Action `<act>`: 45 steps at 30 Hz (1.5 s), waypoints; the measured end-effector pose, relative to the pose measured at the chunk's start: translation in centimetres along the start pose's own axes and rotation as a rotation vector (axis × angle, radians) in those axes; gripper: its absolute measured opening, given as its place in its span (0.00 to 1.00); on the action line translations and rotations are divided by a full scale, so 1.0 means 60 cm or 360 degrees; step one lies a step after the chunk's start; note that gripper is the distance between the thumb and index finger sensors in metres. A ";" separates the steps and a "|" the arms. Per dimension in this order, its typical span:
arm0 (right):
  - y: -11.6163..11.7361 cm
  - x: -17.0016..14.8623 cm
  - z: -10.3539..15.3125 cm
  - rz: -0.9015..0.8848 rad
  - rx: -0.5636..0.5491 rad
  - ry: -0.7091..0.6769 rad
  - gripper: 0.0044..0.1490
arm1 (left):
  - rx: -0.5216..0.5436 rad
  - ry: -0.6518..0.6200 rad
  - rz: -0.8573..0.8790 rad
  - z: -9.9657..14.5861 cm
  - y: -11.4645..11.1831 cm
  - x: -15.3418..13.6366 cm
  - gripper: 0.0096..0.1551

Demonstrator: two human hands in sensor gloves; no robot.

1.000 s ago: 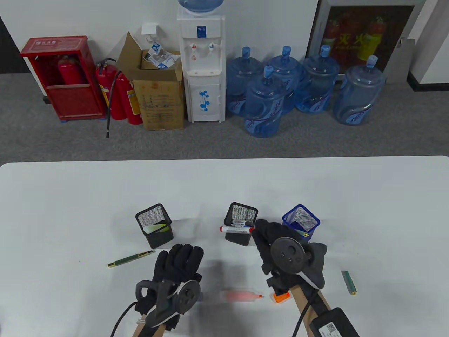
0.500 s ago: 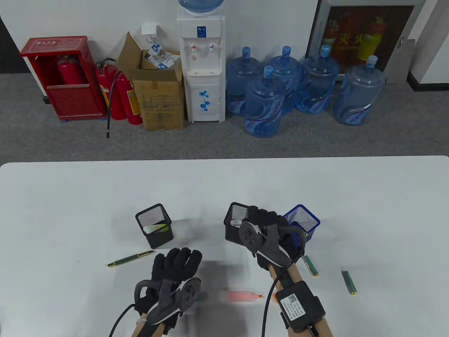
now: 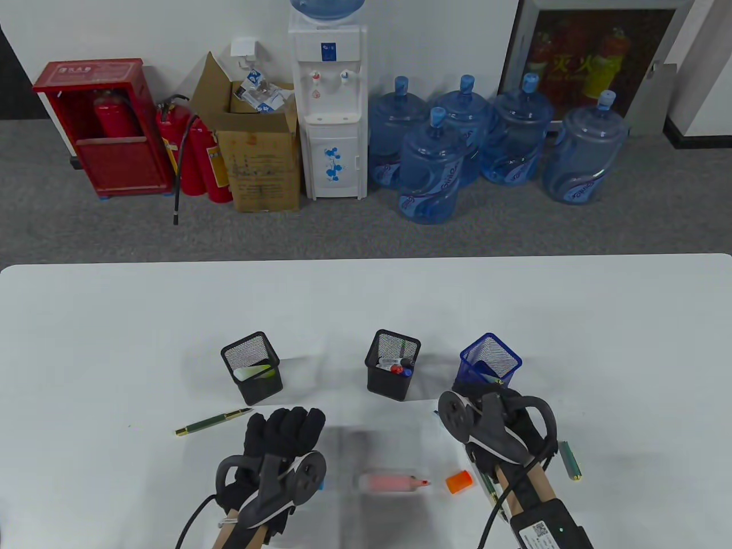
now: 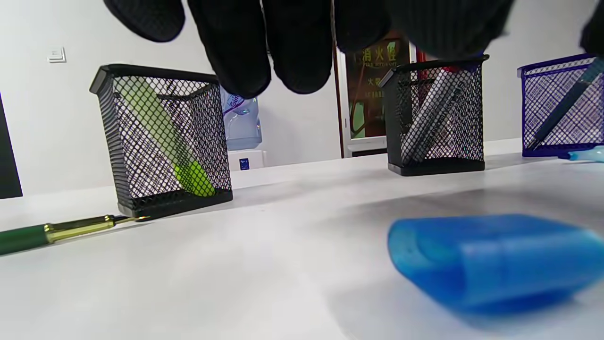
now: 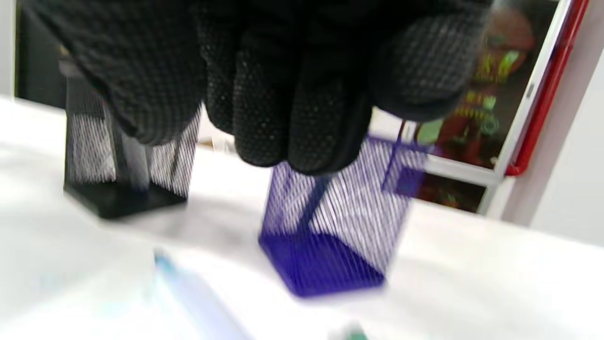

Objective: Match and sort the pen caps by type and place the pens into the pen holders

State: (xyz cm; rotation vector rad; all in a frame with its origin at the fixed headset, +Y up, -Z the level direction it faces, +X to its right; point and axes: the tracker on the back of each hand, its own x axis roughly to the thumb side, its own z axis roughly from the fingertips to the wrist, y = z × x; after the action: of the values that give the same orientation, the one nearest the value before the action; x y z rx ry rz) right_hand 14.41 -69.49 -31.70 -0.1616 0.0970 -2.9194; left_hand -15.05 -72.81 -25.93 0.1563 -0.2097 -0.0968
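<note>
My left hand (image 3: 284,426) lies flat on the table with straight fingers and holds nothing; its fingertips (image 4: 283,52) hang above the table. A blue cap (image 4: 490,259) lies just below that wrist. My right hand (image 3: 486,400) hovers in front of the blue mesh holder (image 3: 490,360), fingers (image 5: 283,94) hanging loose and empty. The middle black holder (image 3: 393,363) contains markers. A green highlighter leans in the left black holder (image 3: 251,366). An uncapped orange highlighter (image 3: 394,482) and its orange cap (image 3: 459,481) lie between my wrists. An uncapped green pen (image 3: 213,422) lies at the left.
A green cap (image 3: 570,459) lies right of my right wrist. A thin green piece (image 3: 489,489) shows partly under that wrist. A blurred pale blue pen-like thing (image 5: 188,293) lies in front of the blue holder (image 5: 330,226). Bare tabletop (image 3: 366,297) stretches behind the holders.
My right hand carried a red-capped marker to the middle holder, left it inside and drew back toward me on the right. The orange cap came into sight. My left hand barely moved.
</note>
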 end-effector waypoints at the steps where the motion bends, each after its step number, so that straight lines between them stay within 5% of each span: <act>1: 0.008 0.000 -0.001 0.0007 0.0056 0.0000 0.40 | -0.0001 -0.0003 -0.0003 0.000 0.000 0.001 0.42; 6: 0.045 0.014 -0.015 0.0068 0.0254 0.0013 0.45 | -0.0013 -0.0021 -0.0009 0.000 0.000 0.004 0.42; 19: 0.087 0.050 -0.036 0.0227 0.0253 -0.0006 0.43 | -0.0025 -0.0017 -0.0006 -0.001 -0.001 0.001 0.41; 28: 0.096 0.077 -0.040 0.0357 0.0119 -0.0132 0.41 | -0.0024 -0.0024 -0.0008 -0.001 -0.002 0.001 0.40; 33: 0.051 0.070 -0.031 0.0269 0.0026 -0.0171 0.41 | -0.0028 -0.0014 -0.0006 -0.002 -0.003 -0.002 0.40; 39: 0.016 0.064 0.025 0.0122 -0.0234 -0.0271 0.37 | -0.0035 -0.0008 -0.0004 -0.002 -0.003 -0.003 0.40; 45: 0.053 0.048 0.075 0.0018 -0.0440 -0.0270 0.37 | -0.0033 -0.0017 -0.0020 -0.003 -0.003 -0.003 0.39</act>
State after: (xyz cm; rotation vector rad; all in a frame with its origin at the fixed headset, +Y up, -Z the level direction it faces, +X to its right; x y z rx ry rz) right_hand 12.82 -73.47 -27.21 -0.4491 0.4718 -2.8535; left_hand -15.20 -72.93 -26.14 0.1364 -0.2186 -0.1122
